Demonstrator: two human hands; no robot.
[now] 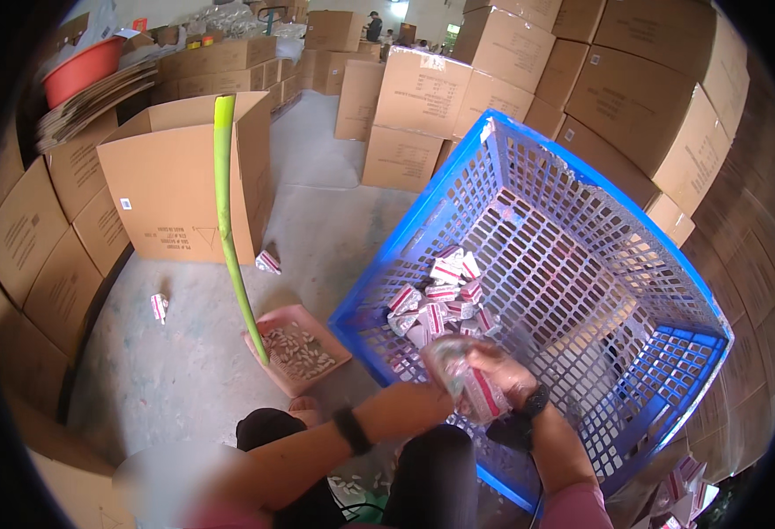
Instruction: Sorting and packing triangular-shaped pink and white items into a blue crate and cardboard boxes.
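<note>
Red-and-white packet: a small packet point(474, 388) with a clear wrapper sits between both hands, over the near inner edge of the blue crate, low in the centre of the view.
Right hand: the right hand point(509, 375) is clenched around the packet from the right side; a dark watch is on its wrist.
Left hand: the left hand point(431, 398) meets the packet from the left. Its fingers are hidden behind the packet and blurred, so whether it grasps or only touches cannot be told. A dark band circles that forearm.
Loose packets: a heap of like red-and-white packets point(440, 300) lies on the crate floor, just beyond the hands.
Blue crate: a large blue plastic lattice crate point(581, 264) stands tilted, its open side toward the person; the packet heap rests in its lower near corner.
Pink tray: a shallow pink tray point(297, 348) sits on the floor just left of the crate, holding many small pale pieces.
Green strip: a long green strip point(227, 220) runs from the open carton down to the tray.
Open carton: a brown cardboard carton point(175, 185) stands open on the concrete floor, behind the tray.
Stray packets: one packet point(268, 261) lies at the carton's foot, another point(159, 306) lies further left, well apart from the crate.
Stacked cartons: sealed brown cartons point(634, 115) are piled behind and to the right of the crate, with more along the left wall.
Red basin: a red basin point(83, 69) rests on flattened cardboard at upper left.
</note>
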